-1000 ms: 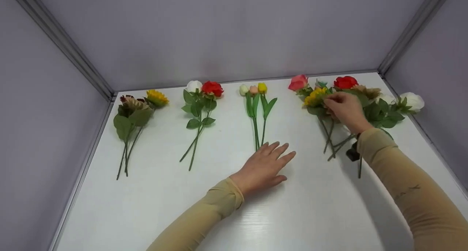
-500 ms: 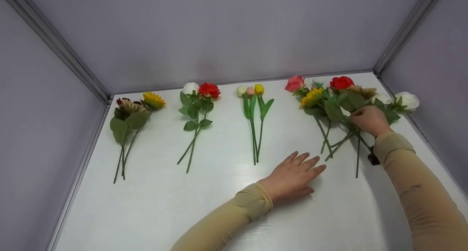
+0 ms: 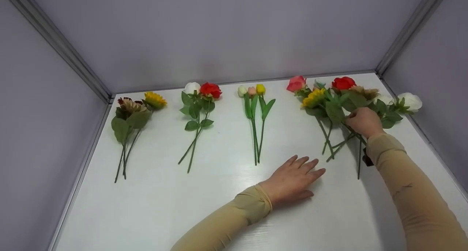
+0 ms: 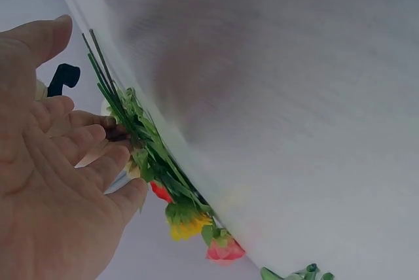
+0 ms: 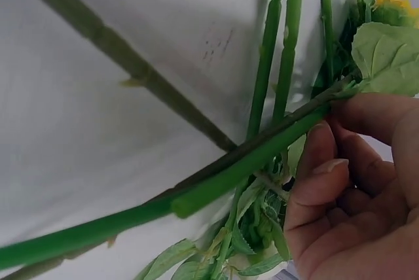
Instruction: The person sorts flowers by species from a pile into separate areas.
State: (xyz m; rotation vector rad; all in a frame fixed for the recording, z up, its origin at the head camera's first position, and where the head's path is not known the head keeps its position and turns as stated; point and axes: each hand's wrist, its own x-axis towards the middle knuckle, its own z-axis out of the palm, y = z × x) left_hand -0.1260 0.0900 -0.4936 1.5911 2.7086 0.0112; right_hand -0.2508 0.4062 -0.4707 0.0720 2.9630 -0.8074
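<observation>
On the right side of the white surface (image 3: 204,207) lies a loose heap of artificial flowers (image 3: 340,97), with stems crossing each other and blooms pointing to the back wall. The right hand (image 3: 363,121) is in the middle of this heap, its fingers curled and pinching one green stem (image 5: 249,162) together with the thumb; the right wrist view shows this stem passing between the fingertips (image 5: 321,175), beside a large leaf and other stems. In the heap I can see a pink rose (image 3: 296,83), a yellow sunflower (image 3: 313,96), a red rose (image 3: 343,83) and, at the far right, a white rose (image 3: 411,101).

The left hand (image 3: 294,179) rests flat on the surface with the palm down and the fingers straight and a little spread, holding nothing. It is near the lower ends of the heap's stems but does not touch them.

More to the left, three small groups lie apart from each other: three tulips (image 3: 254,112) in white, peach and yellow, then a white and a red rose (image 3: 199,108) together, and near the left wall a bunch with a sunflower and brownish flowers (image 3: 131,115). Grey walls close the surface on three sides.
</observation>
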